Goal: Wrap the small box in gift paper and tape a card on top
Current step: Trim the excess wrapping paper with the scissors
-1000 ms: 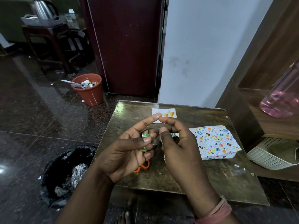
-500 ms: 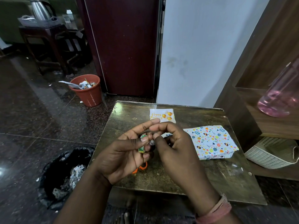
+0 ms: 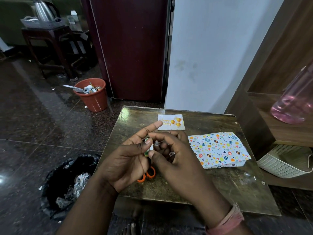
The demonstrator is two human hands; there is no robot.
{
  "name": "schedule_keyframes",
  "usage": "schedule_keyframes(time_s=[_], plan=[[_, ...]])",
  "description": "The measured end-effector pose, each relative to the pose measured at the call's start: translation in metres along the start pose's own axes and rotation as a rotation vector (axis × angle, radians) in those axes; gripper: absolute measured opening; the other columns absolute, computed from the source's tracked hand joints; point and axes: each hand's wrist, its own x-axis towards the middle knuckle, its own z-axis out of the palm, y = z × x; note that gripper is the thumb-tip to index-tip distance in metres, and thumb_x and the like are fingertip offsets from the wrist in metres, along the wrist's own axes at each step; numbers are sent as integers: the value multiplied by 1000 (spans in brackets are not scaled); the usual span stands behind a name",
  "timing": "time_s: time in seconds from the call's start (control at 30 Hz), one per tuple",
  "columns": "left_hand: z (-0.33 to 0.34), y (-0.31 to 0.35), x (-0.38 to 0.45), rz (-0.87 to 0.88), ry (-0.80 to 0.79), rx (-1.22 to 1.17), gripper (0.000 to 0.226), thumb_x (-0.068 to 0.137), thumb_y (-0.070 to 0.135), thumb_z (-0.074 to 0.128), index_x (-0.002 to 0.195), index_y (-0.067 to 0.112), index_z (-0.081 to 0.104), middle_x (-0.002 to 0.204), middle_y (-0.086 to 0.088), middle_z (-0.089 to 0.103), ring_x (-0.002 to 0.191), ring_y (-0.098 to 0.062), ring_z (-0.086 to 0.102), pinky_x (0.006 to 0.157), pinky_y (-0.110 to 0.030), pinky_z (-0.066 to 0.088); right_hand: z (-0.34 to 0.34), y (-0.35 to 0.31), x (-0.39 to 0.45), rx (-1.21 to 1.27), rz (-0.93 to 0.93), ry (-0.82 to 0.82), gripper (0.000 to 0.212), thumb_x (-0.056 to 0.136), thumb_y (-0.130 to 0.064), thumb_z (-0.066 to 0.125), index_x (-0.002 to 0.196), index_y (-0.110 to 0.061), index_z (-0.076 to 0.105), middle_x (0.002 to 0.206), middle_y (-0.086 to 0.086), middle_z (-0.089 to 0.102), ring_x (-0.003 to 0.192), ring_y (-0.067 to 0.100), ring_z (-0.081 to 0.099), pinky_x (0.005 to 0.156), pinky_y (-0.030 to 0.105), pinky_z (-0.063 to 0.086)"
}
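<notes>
A strip of tape is being drawn from the tape roll [image 3: 148, 147], so that the card [image 3: 171, 122] can be fixed on the box [image 3: 218, 150]. The roll is best kept steady while the free end is pulled straight out and held taut, so that it does not fold back on itself; a short strip will do for a card of this kind. The sticky side should be touched only at its tip.

The left hand [image 3: 126, 161] is held palm up over the tabletop [image 3: 237, 187], its thumb and lower fingers curled round the green roll, the forefinger stretched out toward 1 o'clock. The right hand [image 3: 176, 160] comes in from 5 o'clock, its back upward, fingers bent, its forefinger and thumb seemingly pinching the clear tape end just beside the roll, though the tape is too faint to be sure.

The wrapped box lies at 3 o'clock of the hands, apart from them. The card lies at 12 o'clock, near the far edge. Orange scissors [image 3: 147, 174] are partly hidden beneath the hands.
</notes>
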Motion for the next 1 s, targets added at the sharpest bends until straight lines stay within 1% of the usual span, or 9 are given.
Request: schedule_keyframes(time_s=[0.1,0.2,0.37,0.5,0.57,0.63,0.7,0.83,1.0], plan=[[2,0,-1,-8,1,-7,60,94,3,48,154,10,44,157,-33,36,138,-40,43,120,-49,29,0,1,0,-1,-3,-8,37,92,-13,73,124,-31,67,118,-6,44,97,0,60,83,9,47],[3,0,-1,-21,9,-10,58,96,5,44,154,10,45,156,-31,40,139,-40,45,119,-47,30,1,3,0,-35,1,-16,41,89,-17,77,125,-32,65,122,-7,42,97,2,59,84,8,46],[4,-1,-1,-38,-3,-46,60,95,6,52,154,8,43,156,-31,40,135,-40,53,116,-47,35,1,5,2,-79,-6,43,39,85,-18,80,119,-31,66,119,-7,44,93,1,60,82,6,44],[-2,-2,1,0,-20,-94,76,91,26,75,155,5,40,159,-30,35,148,-46,34,126,-54,21,-2,5,3,-44,-15,125,33,85,-18,80,113,-30,67,113,-9,48,91,-2,58,76,7,44],[-4,0,4,17,54,-70,78,86,37,79,152,9,48,154,-27,44,141,-39,46,122,-48,33,-8,6,5,-57,12,202,29,85,-28,80,110,-33,66,112,-16,52,95,0,57,75,11,44],[-4,1,6,35,188,-25,72,82,38,80,145,12,57,133,-17,61,119,-26,62,101,-38,51,-19,9,9,-79,52,313,27,86,-37,78,110,-34,65,114,-18,57,100,1,56,81,21,47],[-4,-1,8,60,318,61,60,83,31,72,139,13,63,117,-8,66,105,-20,65,89,-34,52,-32,11,12,-106,107,431,27,86,-42,76,108,-33,64,116,-16,59,107,3,55,93,29,48],[-3,-10,12,64,438,233,55,76,18,80,129,15,68,104,0,70,93,-14,62,84,-31,49,-57,22,14,-340,276,546,30,87,-52,67,106,-30,62,122,-7,56,122,21,52,106,50,42],[-8,-21,17,31,471,422,49,74,23,82,121,25,73,109,1,69,100,-9,67,95,-35,49,-61,26,15,-433,395,558,30,90,-52,63,109,-30,58,125,-2,56,128,25,44,110,50,31]])
